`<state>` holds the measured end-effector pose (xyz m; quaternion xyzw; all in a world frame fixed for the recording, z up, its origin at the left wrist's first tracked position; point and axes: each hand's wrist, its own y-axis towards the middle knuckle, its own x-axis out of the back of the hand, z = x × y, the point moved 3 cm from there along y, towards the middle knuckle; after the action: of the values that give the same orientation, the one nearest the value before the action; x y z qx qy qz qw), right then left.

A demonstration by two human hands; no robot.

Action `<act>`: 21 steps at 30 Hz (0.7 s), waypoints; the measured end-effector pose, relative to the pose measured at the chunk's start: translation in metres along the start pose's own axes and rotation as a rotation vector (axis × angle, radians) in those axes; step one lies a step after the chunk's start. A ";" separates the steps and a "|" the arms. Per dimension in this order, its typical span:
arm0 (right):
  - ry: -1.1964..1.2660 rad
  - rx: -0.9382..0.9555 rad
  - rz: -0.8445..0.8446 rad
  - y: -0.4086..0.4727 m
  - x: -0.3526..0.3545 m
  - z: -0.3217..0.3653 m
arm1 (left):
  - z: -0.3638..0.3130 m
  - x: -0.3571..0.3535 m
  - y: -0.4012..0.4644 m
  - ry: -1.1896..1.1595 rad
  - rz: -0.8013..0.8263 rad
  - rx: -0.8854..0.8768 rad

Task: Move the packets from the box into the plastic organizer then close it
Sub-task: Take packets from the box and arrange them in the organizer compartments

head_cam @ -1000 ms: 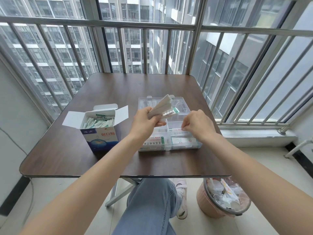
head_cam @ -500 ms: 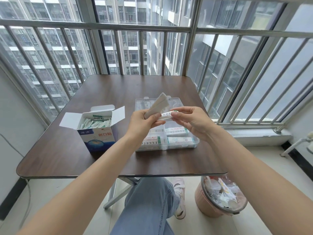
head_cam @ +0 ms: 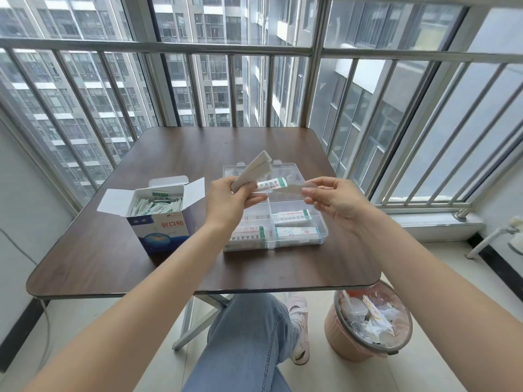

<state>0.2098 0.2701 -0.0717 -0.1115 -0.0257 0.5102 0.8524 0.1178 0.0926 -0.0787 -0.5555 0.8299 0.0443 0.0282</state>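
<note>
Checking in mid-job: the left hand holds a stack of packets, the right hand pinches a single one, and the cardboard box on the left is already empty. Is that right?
Not quite. The head view shows the cardboard box still has packets in it. The rest holds: the left hand holds a stack of packets and the right hand pinches a single one.

Views: one, head-worn, wide-angle.
Position: above the near edge of the table [head_cam: 119, 261], at the seated person's head.
Facing: forward and down, toward the railing [head_cam: 181, 48] and buildings beyond.
Range: close; forearms enter from the bottom corners, lap at bottom centre.
Distortion: straight bars bow near the edges.
Overlap: none, single view.
</note>
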 end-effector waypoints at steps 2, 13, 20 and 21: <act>0.018 0.057 0.007 0.003 0.002 0.002 | -0.001 0.000 0.000 -0.010 -0.009 -0.005; -0.970 0.295 -0.006 0.028 -0.009 -0.011 | 0.002 0.000 0.003 -0.029 0.008 0.030; -1.144 0.412 -0.008 0.025 -0.018 -0.023 | 0.006 0.001 0.001 -0.048 0.012 0.051; -1.174 0.419 -0.004 0.024 -0.019 -0.024 | 0.006 0.000 0.001 -0.048 0.012 0.053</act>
<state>0.1838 0.2607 -0.0991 0.3570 -0.3895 0.4790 0.7010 0.1165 0.0934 -0.0846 -0.5484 0.8331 0.0358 0.0623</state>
